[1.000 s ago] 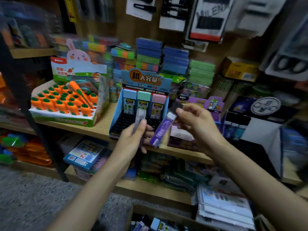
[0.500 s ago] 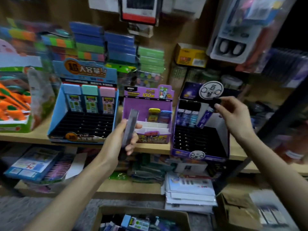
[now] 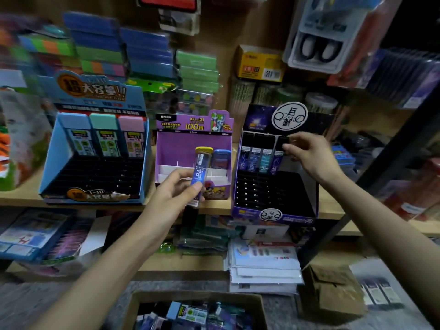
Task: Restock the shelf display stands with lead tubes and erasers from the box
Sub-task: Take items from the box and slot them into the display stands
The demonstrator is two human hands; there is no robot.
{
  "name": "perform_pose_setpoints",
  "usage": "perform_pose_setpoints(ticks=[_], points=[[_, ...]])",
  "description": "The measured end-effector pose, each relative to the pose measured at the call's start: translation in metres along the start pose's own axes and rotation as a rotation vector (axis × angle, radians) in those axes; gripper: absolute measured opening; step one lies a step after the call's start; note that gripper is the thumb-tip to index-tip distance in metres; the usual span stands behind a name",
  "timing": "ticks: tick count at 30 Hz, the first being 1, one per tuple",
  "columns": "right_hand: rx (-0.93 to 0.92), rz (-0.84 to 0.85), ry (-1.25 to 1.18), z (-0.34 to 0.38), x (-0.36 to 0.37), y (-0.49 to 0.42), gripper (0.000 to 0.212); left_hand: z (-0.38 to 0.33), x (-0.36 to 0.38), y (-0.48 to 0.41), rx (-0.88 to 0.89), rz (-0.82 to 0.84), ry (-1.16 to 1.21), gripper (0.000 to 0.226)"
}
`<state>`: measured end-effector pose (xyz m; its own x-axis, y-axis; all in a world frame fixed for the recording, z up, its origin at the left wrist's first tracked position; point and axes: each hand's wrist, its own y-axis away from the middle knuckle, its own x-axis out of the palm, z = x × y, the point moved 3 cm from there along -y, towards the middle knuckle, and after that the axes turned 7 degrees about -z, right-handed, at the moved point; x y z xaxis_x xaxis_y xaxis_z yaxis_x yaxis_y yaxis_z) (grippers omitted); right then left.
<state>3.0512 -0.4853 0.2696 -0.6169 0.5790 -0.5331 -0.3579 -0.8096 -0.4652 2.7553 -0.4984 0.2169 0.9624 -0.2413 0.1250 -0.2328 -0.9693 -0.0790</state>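
Fingers [image 3: 293, 139] of right hand [image 3: 309, 154] pinch lead tube [image 3: 276, 161] by its cap.

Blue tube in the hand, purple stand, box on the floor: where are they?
blue lead tube [image 3: 200, 168], head view, middle of its label
purple display stand [image 3: 185, 148], head view, its bare back wall
cardboard box [image 3: 190, 295], head view, its far rim

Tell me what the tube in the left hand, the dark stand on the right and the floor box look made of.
Lead tube in the left hand: probably hard plastic, glossy, see-through near its top, with a printed blue label.
Dark stand: likely printed cardboard, with flat folded walls and a grey unprinted inside.
Floor box: plain brown cardboard, matte, with a raw cut rim.
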Motion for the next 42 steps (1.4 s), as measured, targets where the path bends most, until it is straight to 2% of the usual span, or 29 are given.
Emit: perform_pose_setpoints(ticks=[3, 10, 13, 14, 16, 18, 20, 23, 25, 27, 29, 32, 34, 36, 40, 42], points=[[0.018, 0.003, 0.032, 0.003, 0.003, 0.000, 0.007, 0.000, 0.004, 0.002, 0.042, 0.010, -0.018, 0.017], [0.152, 0.059, 0.146, 0.014, 0.000, 0.002, 0.018, -0.002, 0.011, 0.014, 0.090, 0.021, -0.025, 0.020], [-0.003, -0.014, 0.500, 0.034, -0.012, 0.013, 0.025, -0.004, 0.012, 0.020, 0.093, 0.049, -0.049, 0.022], [-0.057, -0.063, 0.507, 0.046, -0.016, 0.022, 0.025, -0.005, 0.012, 0.022, 0.096, 0.072, -0.073, 0.023], [-0.094, -0.039, 0.286, 0.070, -0.015, 0.053, 0.021, -0.008, 0.014, 0.025, 0.107, 0.149, -0.142, 0.027], [-0.022, 0.195, -0.011, 0.093, 0.002, 0.089, 0.013, -0.010, 0.018, 0.029, 0.123, 0.236, -0.202, 0.027], [0.086, 0.358, -0.151, 0.103, 0.020, 0.118, 0.009, -0.011, 0.021, 0.032, 0.140, 0.287, -0.238, 0.025], [0.271, 0.326, -0.381, 0.105, 0.029, 0.132, 0.011, -0.012, 0.019, 0.035, 0.133, 0.255, -0.246, 0.023], [0.342, 0.226, -0.513, 0.103, 0.025, 0.132, 0.010, -0.014, 0.008, 0.034, 0.099, 0.123, -0.245, 0.024], [0.382, 0.158, -0.607, 0.097, 0.022, 0.132, 0.009, -0.013, -0.002, 0.034, -0.005, 0.021, -0.107, 0.034], [0.393, 0.189, -0.615, 0.092, 0.026, 0.137, 0.008, -0.011, -0.004, 0.034, -0.116, -0.012, 0.116, 0.038], [0.367, 0.320, -0.510, 0.088, 0.040, 0.151, 0.006, -0.010, -0.002, 0.034, -0.168, -0.065, 0.268, 0.014], [0.345, 0.428, -0.468, 0.088, 0.048, 0.159, 0.008, -0.010, -0.002, 0.033, -0.120, -0.066, 0.164, 0.011], [0.303, 0.464, -0.432, 0.089, 0.048, 0.160, 0.010, -0.009, 0.000, 0.032, -0.042, -0.030, 0.042, 0.014], [0.256, 0.303, -0.485, 0.092, 0.031, 0.145, 0.017, -0.010, 0.016, 0.035, 0.125, 0.074, -0.157, 0.022], [0.215, 0.301, -0.483, 0.094, 0.025, 0.140, 0.014, -0.009, 0.025, 0.037, 0.187, 0.100, -0.199, 0.026]])
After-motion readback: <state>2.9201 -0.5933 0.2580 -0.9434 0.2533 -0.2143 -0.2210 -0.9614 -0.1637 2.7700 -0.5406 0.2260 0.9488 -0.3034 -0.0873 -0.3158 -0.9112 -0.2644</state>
